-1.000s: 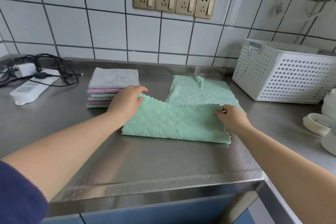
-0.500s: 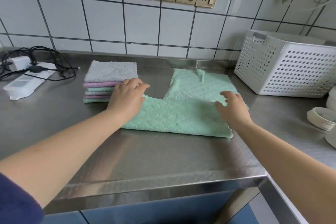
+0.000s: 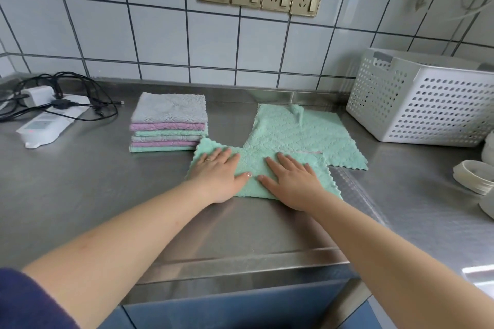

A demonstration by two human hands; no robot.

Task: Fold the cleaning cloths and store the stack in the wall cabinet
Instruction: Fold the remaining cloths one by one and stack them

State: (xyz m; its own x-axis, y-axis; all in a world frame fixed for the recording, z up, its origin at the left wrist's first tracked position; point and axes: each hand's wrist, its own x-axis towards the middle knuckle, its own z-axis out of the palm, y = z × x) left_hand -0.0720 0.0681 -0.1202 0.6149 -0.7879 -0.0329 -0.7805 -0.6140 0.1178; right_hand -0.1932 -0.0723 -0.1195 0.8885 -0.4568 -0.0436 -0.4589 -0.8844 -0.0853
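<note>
Green cloth [image 3: 299, 136], left hand [image 3: 217, 172] and right hand [image 3: 291, 180] spread flat on it

I cannot see the part of the green cloth [image 3: 270, 168] beneath my left hand [image 3: 217, 175] and right hand [image 3: 292, 181]; both palms lie flat on it and cover its near fold. A pale strip at its far right fold is too small to identify. The white perforated basket [image 3: 427, 104] is cut off by the right edge, and its contents are out of sight. The stacked white dishes [image 3: 473, 176] on the right are also cropped. The cables [image 3: 66, 93] at far left run past the left edge. The lower layers of the folded stack [image 3: 168, 125] show only their edges.
</note>
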